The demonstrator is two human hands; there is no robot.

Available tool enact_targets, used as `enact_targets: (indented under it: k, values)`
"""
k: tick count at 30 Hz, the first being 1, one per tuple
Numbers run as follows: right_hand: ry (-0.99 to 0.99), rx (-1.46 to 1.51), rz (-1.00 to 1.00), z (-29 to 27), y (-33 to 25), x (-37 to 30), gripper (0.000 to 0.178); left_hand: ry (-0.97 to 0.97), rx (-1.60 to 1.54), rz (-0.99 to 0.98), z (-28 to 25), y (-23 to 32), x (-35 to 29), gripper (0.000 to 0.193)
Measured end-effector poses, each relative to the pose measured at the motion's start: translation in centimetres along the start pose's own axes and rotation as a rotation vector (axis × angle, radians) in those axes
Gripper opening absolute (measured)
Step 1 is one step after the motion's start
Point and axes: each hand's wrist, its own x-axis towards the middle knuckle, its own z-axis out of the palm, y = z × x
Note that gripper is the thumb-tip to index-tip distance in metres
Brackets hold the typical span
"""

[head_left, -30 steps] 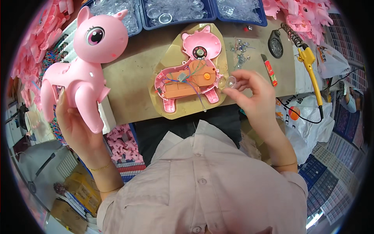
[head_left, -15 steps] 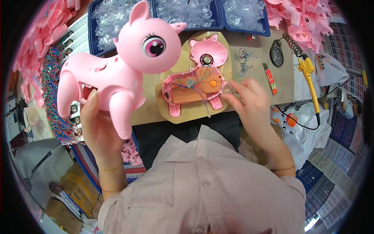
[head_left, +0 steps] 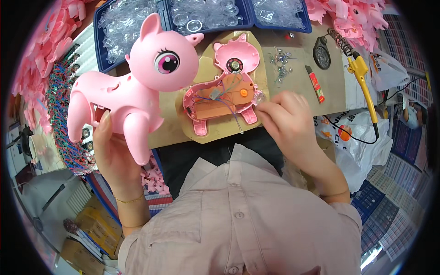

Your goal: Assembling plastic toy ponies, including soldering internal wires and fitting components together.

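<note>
My left hand (head_left: 110, 146) grips a pink toy pony shell half (head_left: 133, 96) with a big printed eye, raised above the table at the left. Its matching open half (head_left: 213, 120) lies in a tan holder (head_left: 189, 133). Inside that half are a round black speaker (head_left: 235, 65), an orange-brown gear housing (head_left: 208, 109) and several thin wires (head_left: 222, 97). A small clear plastic piece (head_left: 260, 97) sits at the chest edge of the lying half. My right hand (head_left: 291, 126) has its thumb and forefinger pinched at this piece, partly hiding its lower edge.
Blue bins (head_left: 250, 18) of clear plastic parts line the back. Pink shells are heaped at both far corners. Small wired parts (head_left: 281, 64), a red-and-green cutter knife (head_left: 315, 85), a black oval part (head_left: 321, 54) and a yellow coil-corded tool (head_left: 362, 75) lie right. Bundled wires (head_left: 64, 119) stand left.
The fingers of my right hand have closed from a spread pose into a pinch at the clear piece. The held shell has dropped slightly lower, and the whole view has shifted a little.
</note>
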Motion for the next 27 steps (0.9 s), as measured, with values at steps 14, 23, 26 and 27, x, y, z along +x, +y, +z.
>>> enact_targets:
  k: [14,23,26,27]
  values:
    - [-0.009,0.184,-0.022,1.5,1.8,0.5,0.014,-0.065,-0.036,-0.030,0.0,-0.8,-0.2,0.042]
    - [0.189,0.226,0.322,-1.2,3.3,-1.4,0.004,-0.085,-0.141,-0.037,-1.3,0.2,0.2,0.043]
    - [0.125,0.056,0.514,-1.8,4.5,-1.6,0.008,-0.045,-0.111,0.055,-2.9,1.3,0.5,0.045]
    - [0.126,0.053,0.514,-1.7,4.6,-1.3,0.008,-0.047,-0.114,0.055,-3.0,1.3,0.6,0.045]
